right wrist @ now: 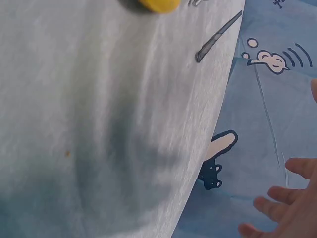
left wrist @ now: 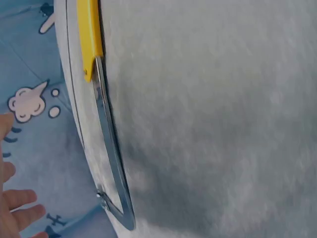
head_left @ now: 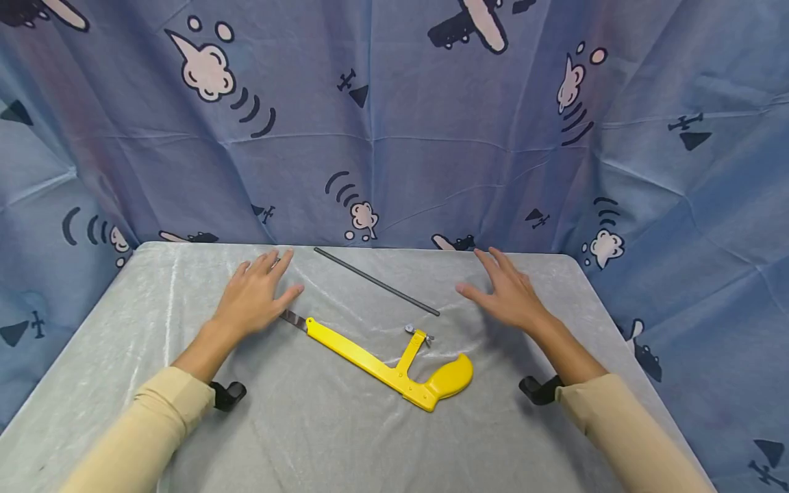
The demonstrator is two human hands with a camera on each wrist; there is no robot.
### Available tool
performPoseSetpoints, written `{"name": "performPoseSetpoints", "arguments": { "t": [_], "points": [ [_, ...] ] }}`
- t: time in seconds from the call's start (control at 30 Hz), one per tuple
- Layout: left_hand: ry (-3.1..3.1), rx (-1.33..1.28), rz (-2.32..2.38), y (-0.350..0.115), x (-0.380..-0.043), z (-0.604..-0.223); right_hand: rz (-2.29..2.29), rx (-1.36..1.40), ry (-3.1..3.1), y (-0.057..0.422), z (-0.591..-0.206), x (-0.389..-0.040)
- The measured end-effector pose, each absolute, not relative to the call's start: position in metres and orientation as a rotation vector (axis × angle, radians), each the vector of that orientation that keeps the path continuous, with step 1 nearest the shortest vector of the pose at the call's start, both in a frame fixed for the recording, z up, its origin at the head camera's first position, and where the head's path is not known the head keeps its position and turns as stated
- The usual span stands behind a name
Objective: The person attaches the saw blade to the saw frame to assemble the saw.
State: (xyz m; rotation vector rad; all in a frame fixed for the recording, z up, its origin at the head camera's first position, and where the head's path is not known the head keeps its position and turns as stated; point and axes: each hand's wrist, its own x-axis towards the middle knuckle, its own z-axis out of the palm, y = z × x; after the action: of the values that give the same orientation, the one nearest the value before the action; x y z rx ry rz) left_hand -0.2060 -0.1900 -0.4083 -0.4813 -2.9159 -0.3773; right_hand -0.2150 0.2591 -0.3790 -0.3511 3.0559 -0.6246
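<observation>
Gray rod (right wrist: 218, 37), yellow handle (right wrist: 162, 4), blue curtain (right wrist: 292, 114)

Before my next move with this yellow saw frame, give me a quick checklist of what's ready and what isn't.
1. Hands free: ok. The left hand and right hand hold nothing.
2. Saw frame at rest: ok. It lies on the table.
3. Handle unobstructed: ok. Nothing covers it, and it points toward the right hand's side.
4. Blade fitted: not ok. Nothing spans the gap between the frame's two ends.
5. Grey strip within view and separate: ok. It lies on the table beyond the frame.
6. Wing nut loosened: cannot tell. It is too small to judge.
</observation>
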Motion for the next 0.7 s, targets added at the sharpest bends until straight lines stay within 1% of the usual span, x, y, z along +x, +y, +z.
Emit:
{"name": "performPoseSetpoints", "arguments": {
  "t": [0.23,0.43,0.7],
  "points": [
    [-2.864,-0.594,-0.460,-0.173,-0.201,-0.408,-0.861,-0.366,3.001,0.252,-0.379,-0.215],
    [-2.891,-0.656,-0.593,-0.157,-0.196,-0.408,-1.066,-0.431,2.925,0.249,-0.383,-0.218],
    [-2.919,-0.726,-0.802,-0.139,-0.189,-0.408,-1.175,-0.400,2.802,0.246,-0.388,-0.223]
  ]
}}
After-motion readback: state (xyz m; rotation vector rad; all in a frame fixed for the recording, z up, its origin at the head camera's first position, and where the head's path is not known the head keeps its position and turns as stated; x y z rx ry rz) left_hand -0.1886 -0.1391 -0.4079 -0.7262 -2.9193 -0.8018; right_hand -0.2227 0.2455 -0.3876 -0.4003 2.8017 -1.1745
